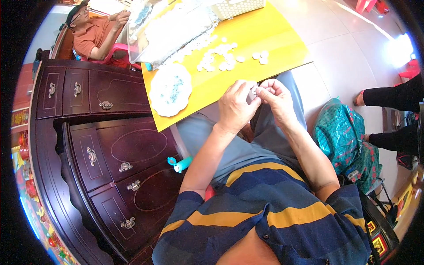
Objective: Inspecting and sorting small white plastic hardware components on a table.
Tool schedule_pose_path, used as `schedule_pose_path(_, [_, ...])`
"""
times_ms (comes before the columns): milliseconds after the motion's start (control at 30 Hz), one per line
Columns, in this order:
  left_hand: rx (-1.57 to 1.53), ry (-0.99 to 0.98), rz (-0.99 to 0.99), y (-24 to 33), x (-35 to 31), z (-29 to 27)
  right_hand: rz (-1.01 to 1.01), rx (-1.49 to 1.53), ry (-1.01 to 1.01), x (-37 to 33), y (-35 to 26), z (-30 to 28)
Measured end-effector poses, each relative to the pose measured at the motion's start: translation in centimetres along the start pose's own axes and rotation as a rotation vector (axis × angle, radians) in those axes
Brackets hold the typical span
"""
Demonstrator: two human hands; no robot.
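Observation:
My left hand (237, 107) and my right hand (278, 100) meet above my lap, just off the near edge of a yellow table (274, 37). Between their pinched fingertips is a small white piece (254, 90), mostly covered by the fingers, so its exact kind is unclear. Several small white roundish pieces (224, 62) lie scattered on the tabletop beyond my hands. To their left sits a white scalloped plate (161, 95) with many tiny teal bits on it.
A clear plastic bin (134, 44) with white contents and a cream perforated basket (236, 8) stand at the back. A dark wooden cabinet (119, 145) fills the left, near a teal bottle (183, 164). Green bags (342, 132) rest at right. Another person (95, 37) sits far left.

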State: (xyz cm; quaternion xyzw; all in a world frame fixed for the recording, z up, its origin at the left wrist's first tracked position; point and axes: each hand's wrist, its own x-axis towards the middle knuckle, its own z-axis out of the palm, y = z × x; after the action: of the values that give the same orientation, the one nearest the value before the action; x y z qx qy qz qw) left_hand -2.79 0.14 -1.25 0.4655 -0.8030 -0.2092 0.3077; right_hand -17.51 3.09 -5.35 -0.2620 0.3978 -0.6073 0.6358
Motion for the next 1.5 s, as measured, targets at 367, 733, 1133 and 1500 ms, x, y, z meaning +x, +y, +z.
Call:
schedule_pose_path(367, [-0.035,-0.003,0.071,-0.47,0.10,-0.07,0.094,0.063,-0.001,0.39,0.36,-0.93])
schedule_pose_path(733, [0.022,0.029,0.104,0.00,-0.04,-0.36,0.074,0.078,0.026,0.20,0.28,-0.51])
schedule_pose_path(1133, [0.011,0.026,0.134,-0.34,0.03,-0.56,0.057,0.075,0.012,0.39,0.72,-0.68])
schedule_pose_path(1500, [0.035,0.025,0.159,-0.42,0.06,-0.48,0.055,0.075,0.007,0.53,0.87,-0.93])
